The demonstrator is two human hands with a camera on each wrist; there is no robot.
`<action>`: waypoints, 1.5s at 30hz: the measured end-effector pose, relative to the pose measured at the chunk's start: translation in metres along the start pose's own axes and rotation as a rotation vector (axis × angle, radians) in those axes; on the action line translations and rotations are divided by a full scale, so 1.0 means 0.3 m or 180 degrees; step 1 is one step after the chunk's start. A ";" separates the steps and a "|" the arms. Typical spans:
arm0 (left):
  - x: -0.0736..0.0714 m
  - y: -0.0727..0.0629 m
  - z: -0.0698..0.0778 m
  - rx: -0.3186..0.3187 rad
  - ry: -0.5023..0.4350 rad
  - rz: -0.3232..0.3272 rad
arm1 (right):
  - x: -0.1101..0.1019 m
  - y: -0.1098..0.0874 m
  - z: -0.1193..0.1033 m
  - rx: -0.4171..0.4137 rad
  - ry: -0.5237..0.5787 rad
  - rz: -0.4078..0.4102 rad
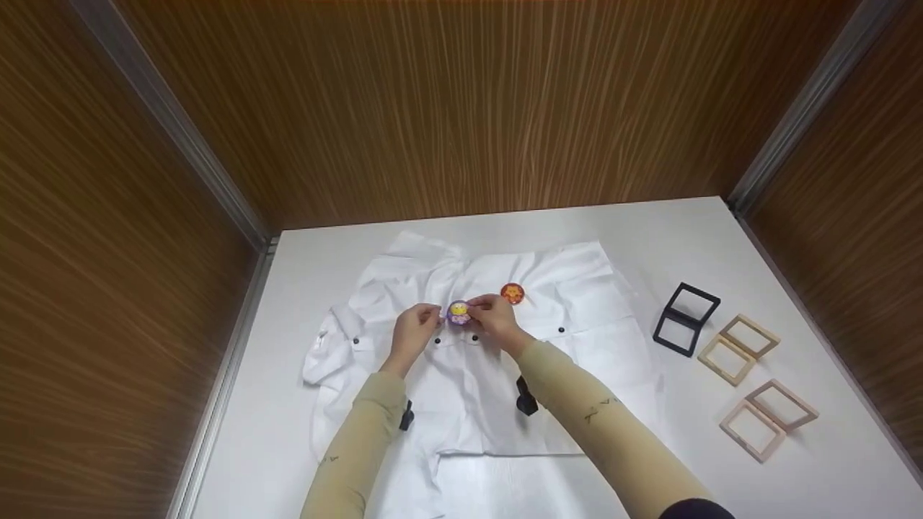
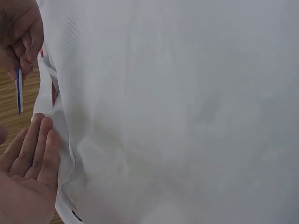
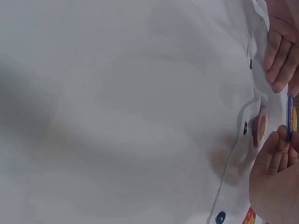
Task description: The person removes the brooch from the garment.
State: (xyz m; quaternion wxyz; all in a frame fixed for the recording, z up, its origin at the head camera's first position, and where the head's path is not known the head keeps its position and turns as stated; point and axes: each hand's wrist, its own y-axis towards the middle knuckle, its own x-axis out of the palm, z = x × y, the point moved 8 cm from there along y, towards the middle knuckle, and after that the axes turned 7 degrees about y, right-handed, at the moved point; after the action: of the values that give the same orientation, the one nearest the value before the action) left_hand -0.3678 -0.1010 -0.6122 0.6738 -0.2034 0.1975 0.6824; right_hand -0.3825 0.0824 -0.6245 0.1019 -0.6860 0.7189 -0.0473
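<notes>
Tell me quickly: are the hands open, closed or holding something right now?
Left hand: near the round purple badge; can't tell whether its fingertips pinch anything.
Right hand: closed, pinching the round purple badge.

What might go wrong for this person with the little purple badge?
The purple badge might slip, since the right hand pinches it near its edge. The white shirt is wrinkled, so a badge set there could end up sitting crooked.
</notes>
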 end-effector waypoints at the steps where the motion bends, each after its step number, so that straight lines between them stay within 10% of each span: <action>1: 0.002 -0.002 0.001 0.0007 0.0008 0.0001 | -0.006 0.000 0.003 0.0002 -0.0013 0.0026; 45: 0.129 -0.009 0.034 -0.0044 -0.0105 -0.0198 | -0.219 0.001 0.062 0.0303 0.0167 0.0177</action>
State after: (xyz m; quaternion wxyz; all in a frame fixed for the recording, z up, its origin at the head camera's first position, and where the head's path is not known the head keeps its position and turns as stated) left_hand -0.3655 -0.0629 -0.6247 0.6964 -0.2028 0.1753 0.6657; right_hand -0.3764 0.1490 -0.6375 0.1167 -0.6587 0.7370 -0.0965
